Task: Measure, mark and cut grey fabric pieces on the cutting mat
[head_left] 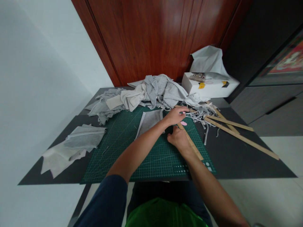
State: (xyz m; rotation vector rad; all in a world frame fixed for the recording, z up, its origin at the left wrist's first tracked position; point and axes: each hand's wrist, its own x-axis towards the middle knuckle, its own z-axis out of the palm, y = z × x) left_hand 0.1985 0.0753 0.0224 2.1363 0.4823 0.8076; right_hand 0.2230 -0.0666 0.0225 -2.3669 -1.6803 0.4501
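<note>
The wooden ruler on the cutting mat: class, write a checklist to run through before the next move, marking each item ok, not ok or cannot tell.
1. Right hand rests on the wooden ruler: ok.
2. Left hand reaches past the grey fabric piece: ok.
3. Ruler lies wholly on the cutting mat: ok.
4. Pink object held by a hand: cannot tell.
5. Fabric scraps apart from the ruler's far end: cannot tell.

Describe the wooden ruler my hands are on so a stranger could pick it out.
Find the green cutting mat on the dark table. Along its right side a wooden ruler lies under both hands. Two other wooden strips lie off the mat, farther right.
</note>
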